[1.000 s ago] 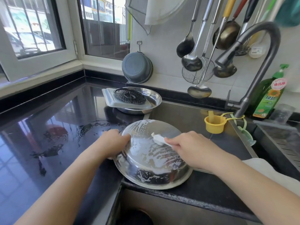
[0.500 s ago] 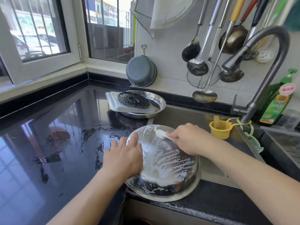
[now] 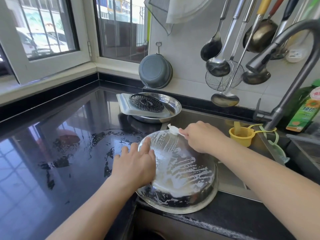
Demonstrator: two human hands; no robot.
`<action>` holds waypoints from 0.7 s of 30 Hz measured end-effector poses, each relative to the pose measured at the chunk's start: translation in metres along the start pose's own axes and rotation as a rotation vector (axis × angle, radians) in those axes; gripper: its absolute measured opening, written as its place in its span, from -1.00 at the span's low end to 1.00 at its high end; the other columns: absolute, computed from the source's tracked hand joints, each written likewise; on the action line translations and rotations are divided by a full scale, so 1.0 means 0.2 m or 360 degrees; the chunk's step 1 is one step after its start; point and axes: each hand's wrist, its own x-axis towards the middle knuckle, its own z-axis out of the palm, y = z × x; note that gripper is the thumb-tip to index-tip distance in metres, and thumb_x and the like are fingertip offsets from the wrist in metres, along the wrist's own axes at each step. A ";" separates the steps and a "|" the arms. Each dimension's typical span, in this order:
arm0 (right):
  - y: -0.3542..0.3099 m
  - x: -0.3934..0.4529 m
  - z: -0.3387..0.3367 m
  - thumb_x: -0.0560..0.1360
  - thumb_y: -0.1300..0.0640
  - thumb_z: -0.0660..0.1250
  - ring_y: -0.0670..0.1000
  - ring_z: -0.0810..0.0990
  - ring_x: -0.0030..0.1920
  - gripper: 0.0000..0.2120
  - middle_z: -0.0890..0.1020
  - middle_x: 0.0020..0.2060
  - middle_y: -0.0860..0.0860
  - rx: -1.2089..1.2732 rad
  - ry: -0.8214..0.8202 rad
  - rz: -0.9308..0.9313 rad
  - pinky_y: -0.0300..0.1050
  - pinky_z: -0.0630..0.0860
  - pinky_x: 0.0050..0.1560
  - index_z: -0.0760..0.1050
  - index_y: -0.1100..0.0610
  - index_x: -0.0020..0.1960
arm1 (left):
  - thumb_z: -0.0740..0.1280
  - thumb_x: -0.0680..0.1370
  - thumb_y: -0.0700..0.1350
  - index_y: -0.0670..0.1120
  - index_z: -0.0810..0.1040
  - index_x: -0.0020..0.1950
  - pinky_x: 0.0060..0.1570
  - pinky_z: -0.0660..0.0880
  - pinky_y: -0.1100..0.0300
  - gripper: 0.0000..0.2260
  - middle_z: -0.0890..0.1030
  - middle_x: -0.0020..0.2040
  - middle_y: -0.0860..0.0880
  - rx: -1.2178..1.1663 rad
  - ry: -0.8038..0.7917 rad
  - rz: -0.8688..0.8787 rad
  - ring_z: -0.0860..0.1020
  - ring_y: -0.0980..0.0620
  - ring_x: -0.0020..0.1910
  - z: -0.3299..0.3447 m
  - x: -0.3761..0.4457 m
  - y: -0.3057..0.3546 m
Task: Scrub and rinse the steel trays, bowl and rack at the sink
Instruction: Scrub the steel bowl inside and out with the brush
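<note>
Head view: we've got the bowl (image 3: 180,172) upside down on the desk (image 3: 52,153) edge by the sink, soapy. Left hand (image 3: 136,163) flat on its 9 o'clock side, fingers straight — bracing, no grip. Right hand (image 3: 200,137) closed on the brush (image 3: 174,130) at the bowl's 12 o'clock rim; handle axis runs 10-to-4. Unscrubbed wall lies toward 6 — right hand does that.

Left hand (image 3: 136,163) lies flat, fingers straight and spread; right hand (image 3: 201,137) is curled in a pinch.
</note>
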 end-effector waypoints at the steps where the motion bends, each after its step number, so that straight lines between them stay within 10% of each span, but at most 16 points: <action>1: -0.02 -0.02 -0.01 0.67 0.13 0.10 0.12 0.56 -0.14 -0.59 0.57 0.07 0.10 0.0011 -0.0029 -0.0049 0.02 0.50 -0.20 0.46 -0.17 0.43 | -0.24 0.46 -0.01 -0.08 0.24 0.46 0.02 0.29 -0.20 -0.38 0.22 0.58 -0.06 0.0011 0.0001 0.0004 0.30 -0.30 0.20 0.00 0.00 0.00; 12: -0.03 -0.03 -0.07 0.70 0.01 0.11 0.03 0.56 -0.22 -0.70 0.58 -0.08 0.01 0.0007 -0.0110 -0.0120 -0.04 0.46 -0.27 0.61 -0.12 0.23 | -0.15 0.62 -0.02 -0.05 0.15 0.56 0.28 0.33 -0.29 -0.49 0.17 0.63 -0.11 -0.0028 -0.0086 -0.0023 0.28 -0.35 0.35 -0.03 -0.01 0.01; 15: -0.07 -0.09 -0.07 0.68 0.00 0.17 0.09 0.61 -0.06 -0.69 0.59 0.11 -0.01 0.0048 -0.0227 -0.0252 0.02 0.59 0.01 0.54 -0.30 0.30 | -0.17 0.60 -0.02 -0.06 0.17 0.55 0.26 0.34 -0.30 -0.48 0.16 0.64 -0.10 -0.0019 -0.0073 -0.0021 0.28 -0.35 0.34 -0.02 -0.01 0.01; 21: 0.04 0.07 -0.06 0.60 0.16 0.22 0.13 0.60 -0.09 -0.64 0.60 0.11 0.08 0.0048 -0.0068 0.0150 0.04 0.62 -0.04 0.57 -0.08 0.33 | -0.20 0.52 -0.03 -0.16 0.18 0.49 0.13 0.34 -0.26 -0.42 0.17 0.63 -0.09 0.0035 -0.0077 -0.0015 0.29 -0.35 0.30 -0.01 0.00 0.01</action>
